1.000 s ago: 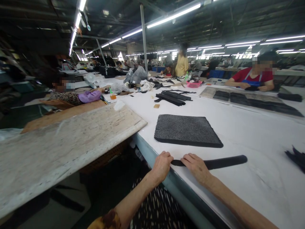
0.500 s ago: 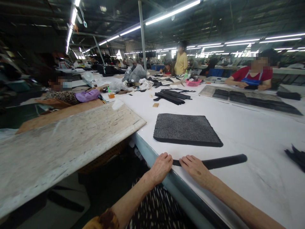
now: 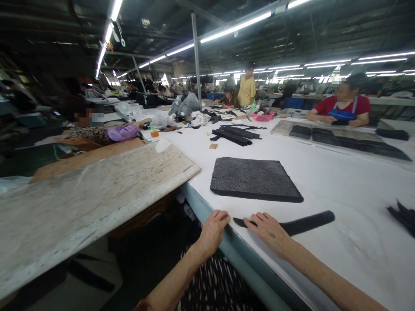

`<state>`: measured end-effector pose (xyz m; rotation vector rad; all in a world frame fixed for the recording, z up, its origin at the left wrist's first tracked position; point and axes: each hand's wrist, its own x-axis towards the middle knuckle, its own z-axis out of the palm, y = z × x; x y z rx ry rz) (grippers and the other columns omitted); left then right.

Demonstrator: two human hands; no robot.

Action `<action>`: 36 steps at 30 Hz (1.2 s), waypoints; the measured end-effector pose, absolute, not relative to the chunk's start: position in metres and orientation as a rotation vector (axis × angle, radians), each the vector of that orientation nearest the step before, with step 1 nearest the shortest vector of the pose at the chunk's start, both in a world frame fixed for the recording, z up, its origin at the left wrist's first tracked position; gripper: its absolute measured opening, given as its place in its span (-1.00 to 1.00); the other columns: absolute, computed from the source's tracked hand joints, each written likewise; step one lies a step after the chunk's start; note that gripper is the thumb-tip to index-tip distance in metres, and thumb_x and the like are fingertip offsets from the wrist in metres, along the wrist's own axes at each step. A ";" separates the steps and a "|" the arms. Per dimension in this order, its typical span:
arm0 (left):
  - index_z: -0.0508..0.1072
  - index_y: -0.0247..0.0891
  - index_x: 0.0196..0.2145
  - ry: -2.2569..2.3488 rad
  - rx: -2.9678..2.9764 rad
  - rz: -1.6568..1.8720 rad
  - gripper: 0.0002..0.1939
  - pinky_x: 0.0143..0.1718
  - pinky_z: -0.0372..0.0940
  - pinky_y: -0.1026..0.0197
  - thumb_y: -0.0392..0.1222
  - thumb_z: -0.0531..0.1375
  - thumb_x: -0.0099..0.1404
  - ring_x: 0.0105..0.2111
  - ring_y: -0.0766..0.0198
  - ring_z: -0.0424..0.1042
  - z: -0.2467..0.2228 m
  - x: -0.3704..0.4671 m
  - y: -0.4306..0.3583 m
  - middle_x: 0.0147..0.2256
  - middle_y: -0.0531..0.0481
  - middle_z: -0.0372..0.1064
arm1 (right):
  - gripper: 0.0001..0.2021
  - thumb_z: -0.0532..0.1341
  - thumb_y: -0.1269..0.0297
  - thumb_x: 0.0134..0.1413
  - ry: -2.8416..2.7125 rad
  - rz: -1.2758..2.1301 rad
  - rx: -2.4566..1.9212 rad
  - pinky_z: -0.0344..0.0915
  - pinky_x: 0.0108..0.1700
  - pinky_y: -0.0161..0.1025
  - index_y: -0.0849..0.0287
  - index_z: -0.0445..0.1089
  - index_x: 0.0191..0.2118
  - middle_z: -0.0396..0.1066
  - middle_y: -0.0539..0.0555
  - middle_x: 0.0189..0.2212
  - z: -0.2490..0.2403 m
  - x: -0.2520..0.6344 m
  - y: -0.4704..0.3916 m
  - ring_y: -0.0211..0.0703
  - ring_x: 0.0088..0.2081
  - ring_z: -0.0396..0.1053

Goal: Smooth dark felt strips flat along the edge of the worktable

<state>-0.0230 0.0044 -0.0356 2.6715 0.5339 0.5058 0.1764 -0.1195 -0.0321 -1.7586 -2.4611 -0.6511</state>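
A long, narrow black fabric strip (image 3: 308,223) lies along the near edge of the white table. My right hand (image 3: 270,233) rests over its left part, with bent fingers gripping it against the tabletop. Just left of the strip's tapered end, my left hand (image 3: 212,231) is at the table edge, a small gap away from the strip. Its fingers are curled together, and whatever they may hold is hidden. Beyond both hands is a flat, dark grey stack of cut fabric (image 3: 254,179) with a black front edge.
A pale, stained board (image 3: 97,194) juts in from the left. Black strips (image 3: 235,134), a small tan block (image 3: 213,146) and a pink basket (image 3: 263,116) are farther back. A co-worker in red (image 3: 340,108) sits across the table. More black pieces (image 3: 403,218) lie at the right.
My left hand has come away from the strip's left end and shifted slightly left, so that the end now shows. My right hand stays on the strip. The camera view has tilted slightly.
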 end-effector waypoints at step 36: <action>0.34 -0.28 -0.73 0.913 1.410 0.552 -0.47 -0.54 -0.01 0.23 0.30 0.16 -0.09 -0.66 0.33 0.13 -0.080 -0.027 0.017 -0.73 0.06 0.18 | -0.67 0.13 0.62 -0.03 -2.269 -0.738 -1.512 0.13 -0.02 -0.17 0.22 0.28 -0.10 0.36 0.03 -0.27 -0.074 0.181 -0.107 -0.16 -0.24 0.29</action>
